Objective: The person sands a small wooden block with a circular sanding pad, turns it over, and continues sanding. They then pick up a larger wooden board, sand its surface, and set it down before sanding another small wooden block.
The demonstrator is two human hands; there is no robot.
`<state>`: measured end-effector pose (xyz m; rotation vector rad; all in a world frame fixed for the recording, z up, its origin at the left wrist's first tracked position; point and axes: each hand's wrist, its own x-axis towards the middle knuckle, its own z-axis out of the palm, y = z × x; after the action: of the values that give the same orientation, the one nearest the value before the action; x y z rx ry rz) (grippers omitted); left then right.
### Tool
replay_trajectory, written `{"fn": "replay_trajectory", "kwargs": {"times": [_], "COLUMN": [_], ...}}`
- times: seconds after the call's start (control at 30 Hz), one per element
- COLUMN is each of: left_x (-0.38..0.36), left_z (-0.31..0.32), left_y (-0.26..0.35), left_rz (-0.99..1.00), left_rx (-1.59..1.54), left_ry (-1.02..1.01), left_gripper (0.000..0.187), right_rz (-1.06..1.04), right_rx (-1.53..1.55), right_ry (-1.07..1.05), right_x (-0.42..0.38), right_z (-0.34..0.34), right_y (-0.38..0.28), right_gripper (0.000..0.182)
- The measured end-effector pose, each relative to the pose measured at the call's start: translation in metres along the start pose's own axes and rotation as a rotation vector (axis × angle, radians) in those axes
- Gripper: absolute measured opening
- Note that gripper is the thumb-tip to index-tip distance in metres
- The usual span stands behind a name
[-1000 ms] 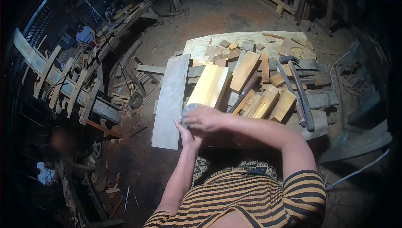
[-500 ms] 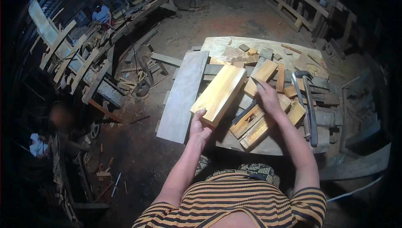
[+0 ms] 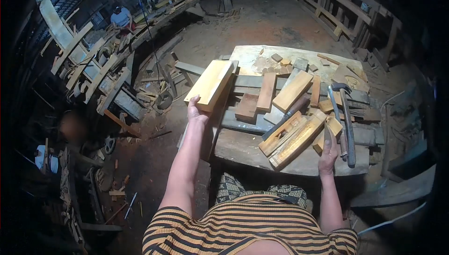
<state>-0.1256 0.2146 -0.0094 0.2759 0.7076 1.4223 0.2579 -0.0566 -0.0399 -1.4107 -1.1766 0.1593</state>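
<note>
My left hand (image 3: 196, 111) grips the near end of a long pale wood block (image 3: 211, 84), its thumb on top, held over the table's left side. Beneath the block is a board (image 3: 216, 119), partly hidden. My right hand (image 3: 328, 156) is at the near right of the table, against a small wood block (image 3: 322, 139); its fingers are partly hidden, so its hold is unclear. Left of it lies a wooden plane (image 3: 292, 139). A dark-bladed tool (image 3: 283, 123) rests beside the plane, and a hammer (image 3: 347, 124) lies to the right.
On the worktable (image 3: 248, 149) are a reddish block (image 3: 246, 107), an upright-lying brown block (image 3: 266, 91), a larger block (image 3: 293, 90) and scraps. Stacked lumber (image 3: 112, 79) stands left. A person (image 3: 121, 18) is at the far bench.
My left hand has carried the pale block leftward, uncovering blocks on the table. My right hand has moved from the middle blocks toward the near right. The board at left has shifted and tilted.
</note>
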Motion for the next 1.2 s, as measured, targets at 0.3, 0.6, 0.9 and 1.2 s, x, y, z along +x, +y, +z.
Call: {"fn": "replay_trajectory", "kwargs": {"times": [0.3, 0.6, 0.9, 1.2], "left_x": [0.013, -0.014, -0.129, -0.319], "left_z": [-0.020, -0.008, 0.064, 0.180], "left_y": [-0.009, 0.006, -0.021, -0.109], "left_rz": [-0.069, -0.138, -0.036, -0.560], "left_rx": [0.078, 0.328, 0.767, 0.011], "left_ry": [0.188, 0.376, -0.203, -1.883], "left_gripper": [0.047, 0.059, 0.062, 0.060], "right_rz": [-0.220, -0.261, 0.236, 0.618], "right_rx": [-0.247, -0.545, 0.306, 0.481], "right_ry": [-0.103, -0.138, 0.267, 0.541], "right_x": [-0.001, -0.017, -0.008, -0.027], "right_z": [0.000, 0.020, -0.011, -0.041], "right_y": [-0.001, 0.008, 0.017, 0.059], "right_gripper": [0.046, 0.034, 0.046, 0.063]}}
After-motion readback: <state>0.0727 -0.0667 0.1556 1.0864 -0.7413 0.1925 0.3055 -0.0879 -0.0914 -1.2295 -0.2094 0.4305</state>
